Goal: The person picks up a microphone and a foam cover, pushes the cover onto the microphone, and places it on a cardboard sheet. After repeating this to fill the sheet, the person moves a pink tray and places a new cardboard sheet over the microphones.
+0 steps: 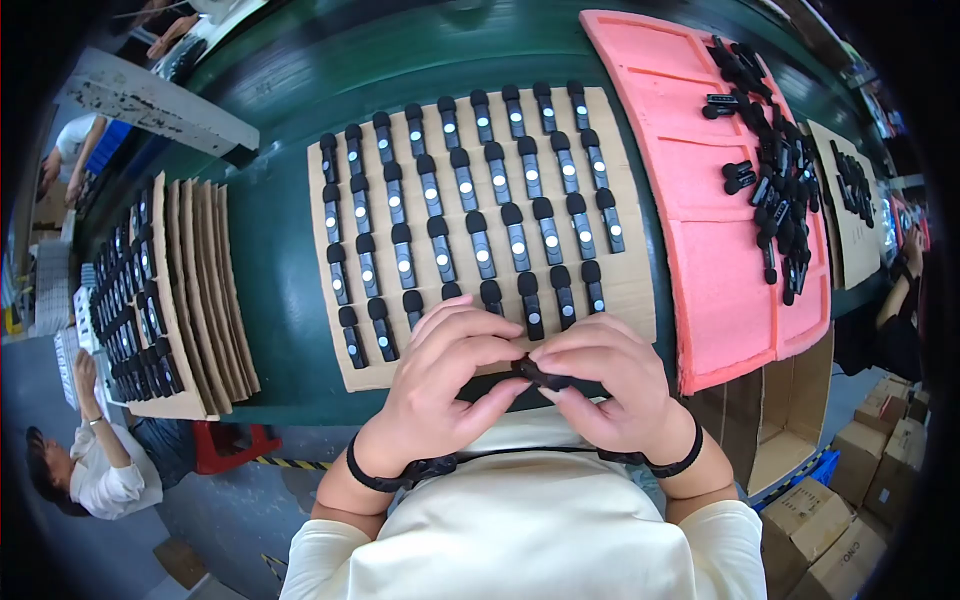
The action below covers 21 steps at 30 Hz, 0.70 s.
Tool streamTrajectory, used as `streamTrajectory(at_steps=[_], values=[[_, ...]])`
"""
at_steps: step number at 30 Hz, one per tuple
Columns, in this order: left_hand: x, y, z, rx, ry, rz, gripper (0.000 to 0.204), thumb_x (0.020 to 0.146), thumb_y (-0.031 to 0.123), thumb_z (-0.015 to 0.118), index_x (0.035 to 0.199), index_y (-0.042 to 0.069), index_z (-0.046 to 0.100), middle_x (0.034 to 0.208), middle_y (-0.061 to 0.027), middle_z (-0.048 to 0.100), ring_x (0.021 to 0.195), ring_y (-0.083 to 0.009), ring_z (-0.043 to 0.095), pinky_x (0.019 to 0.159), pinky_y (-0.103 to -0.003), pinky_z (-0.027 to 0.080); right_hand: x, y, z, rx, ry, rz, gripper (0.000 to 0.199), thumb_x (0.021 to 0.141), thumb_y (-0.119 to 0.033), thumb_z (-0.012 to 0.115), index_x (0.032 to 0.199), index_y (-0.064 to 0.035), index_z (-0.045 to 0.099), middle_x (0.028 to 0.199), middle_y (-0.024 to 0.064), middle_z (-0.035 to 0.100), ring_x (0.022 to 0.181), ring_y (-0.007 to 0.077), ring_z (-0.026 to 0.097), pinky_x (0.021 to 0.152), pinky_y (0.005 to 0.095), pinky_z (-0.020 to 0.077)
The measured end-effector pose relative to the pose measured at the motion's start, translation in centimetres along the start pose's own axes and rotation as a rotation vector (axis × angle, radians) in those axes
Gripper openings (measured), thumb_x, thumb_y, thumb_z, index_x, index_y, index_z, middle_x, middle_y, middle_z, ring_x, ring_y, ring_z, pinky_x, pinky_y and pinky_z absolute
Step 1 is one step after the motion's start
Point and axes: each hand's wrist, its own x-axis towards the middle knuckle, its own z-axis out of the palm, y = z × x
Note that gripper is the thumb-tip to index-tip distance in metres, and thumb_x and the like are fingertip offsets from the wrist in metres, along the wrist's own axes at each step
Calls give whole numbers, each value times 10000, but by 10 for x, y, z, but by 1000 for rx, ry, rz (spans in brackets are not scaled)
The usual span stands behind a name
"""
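Just in front of my body, at the near edge of the green table, a small black clip-on microphone [541,376] is pinched between both hands. My left hand [438,378] is closed, its thumb and fingertips at the left end of the piece. From the other side my right hand [612,386] grips it with thumb and forefinger. The fingers cover much of it. Beyond them lies a cardboard sheet [634,290] with several rows of similar microphones [516,243], each with a dark foam tip and a pale round spot. My left hand hides part of the nearest row.
A pink foam tray [690,180] on the right holds a loose pile of black microphones [785,190]. Stacked cardboard sheets [212,300], the top one bearing microphones, stand left. A white post [165,105] rises far left. Co-workers [105,465] sit around; cartons [815,515] fill the lower right.
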Motion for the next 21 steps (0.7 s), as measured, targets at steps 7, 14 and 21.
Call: streamTrajectory(at_steps=[7,14,21], values=[[-1,-4,-5,25,-5,22,298,736,64,765,1002,27,637,1059,-148,667,988,-291,648,1028,-508,411,-14,4,-26,-42,10,121,301,775,70,693,1054,-11,611,1022,165,673,889,275,668,776,352,528],[17,13,1,1,-43,49,311,750,104,775,1027,27,656,1045,-140,673,959,-280,650,1026,-513,411,-9,0,-17,151,52,99,281,790,57,712,1045,5,607,1038,179,652,940,259,659,816,332,529],[17,15,-8,77,-33,127,277,783,149,770,1018,40,672,916,-87,682,832,-245,639,1003,-510,421,3,-2,-12,148,45,1,289,785,10,764,1041,3,630,989,145,643,855,221,636,724,305,502]])
